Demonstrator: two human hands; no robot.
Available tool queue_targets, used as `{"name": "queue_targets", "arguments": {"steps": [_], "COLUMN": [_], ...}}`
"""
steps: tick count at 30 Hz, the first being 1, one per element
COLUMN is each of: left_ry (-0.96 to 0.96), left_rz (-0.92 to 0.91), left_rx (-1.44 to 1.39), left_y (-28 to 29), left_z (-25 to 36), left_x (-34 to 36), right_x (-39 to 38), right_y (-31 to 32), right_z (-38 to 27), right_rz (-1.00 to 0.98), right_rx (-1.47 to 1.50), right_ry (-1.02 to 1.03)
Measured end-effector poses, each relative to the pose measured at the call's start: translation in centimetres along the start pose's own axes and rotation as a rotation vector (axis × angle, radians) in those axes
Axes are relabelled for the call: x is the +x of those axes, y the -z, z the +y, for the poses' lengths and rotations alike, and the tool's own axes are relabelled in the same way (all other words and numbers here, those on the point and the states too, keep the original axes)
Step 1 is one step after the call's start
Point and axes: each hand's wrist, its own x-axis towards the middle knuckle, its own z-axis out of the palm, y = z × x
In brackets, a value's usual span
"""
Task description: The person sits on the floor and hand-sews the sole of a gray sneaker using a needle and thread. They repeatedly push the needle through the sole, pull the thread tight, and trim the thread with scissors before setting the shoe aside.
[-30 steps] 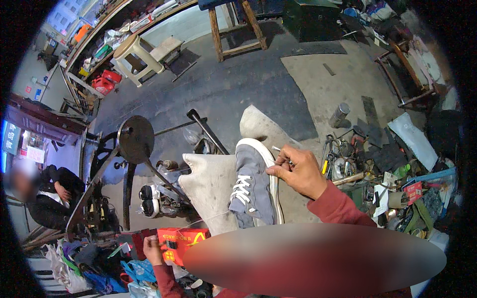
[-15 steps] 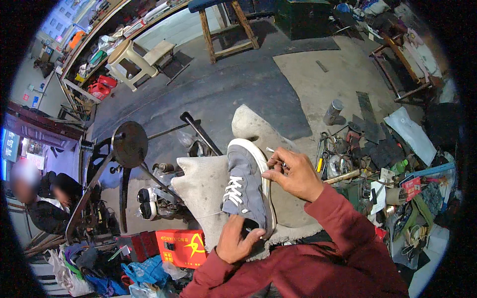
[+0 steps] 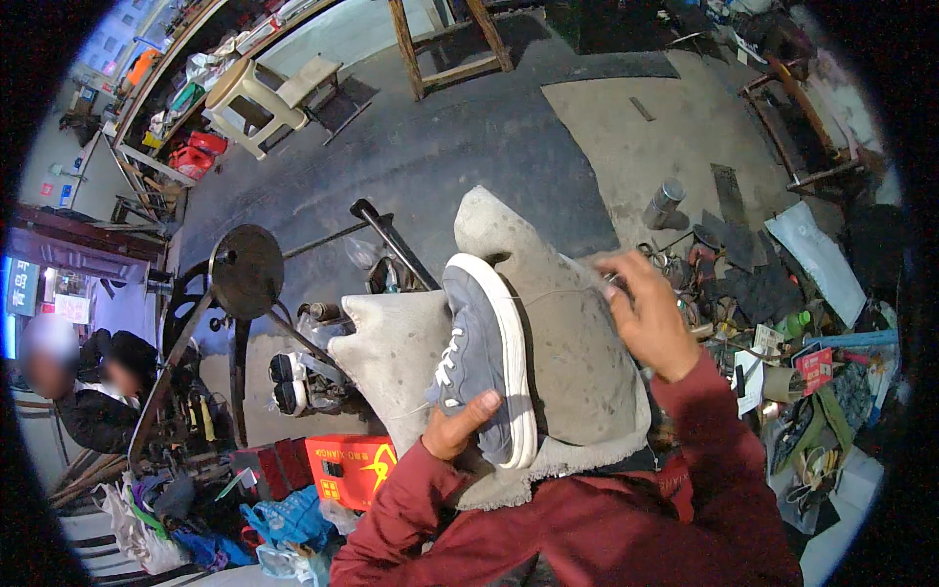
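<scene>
Sneaker (image 3: 488, 357) lies on the cloth (image 3: 582, 382), left hand (image 3: 460, 427) clasping its heel; right of its toe, the right hand (image 3: 648, 315) blurs, its fingers' hold unclear. Yanking the thread (image 3: 559, 291) could snap it.

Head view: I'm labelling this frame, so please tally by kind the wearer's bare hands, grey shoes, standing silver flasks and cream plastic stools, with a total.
Bare hands: 2 (left hand, right hand)
Grey shoe: 1
Standing silver flask: 1
Cream plastic stool: 1
Total: 5
</scene>
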Motion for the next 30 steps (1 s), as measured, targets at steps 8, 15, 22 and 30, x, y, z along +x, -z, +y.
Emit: {"name": "queue_targets", "arguments": {"steps": [8, 15, 22, 30], "left_ry": [0.025, -0.039, -0.516, -0.546], "left_rz": [0.042, 0.07, 0.132, 0.0], "left_rx": [-0.018, 0.244, 0.759, 0.771], "left_y": [-1.7, -2.1, -2.7, -0.1], "left_z": [1.1, 1.2, 0.5, 1.1], "left_x": [0.3, 0.7, 1.5, 2.2], "right_x": [-1.4, -0.8, 0.2, 5.5], "right_y": [-1.8, -1.2, -0.2, 1.0], "right_z": [-5.4, -6.2, -7.2, -8.3], "right_rz": [-0.258, -0.338, -0.361, -0.698], "right_rx": [0.218, 0.096, -0.016, -0.147], "right_ry": [0.182, 0.165, 0.179, 0.093]}}
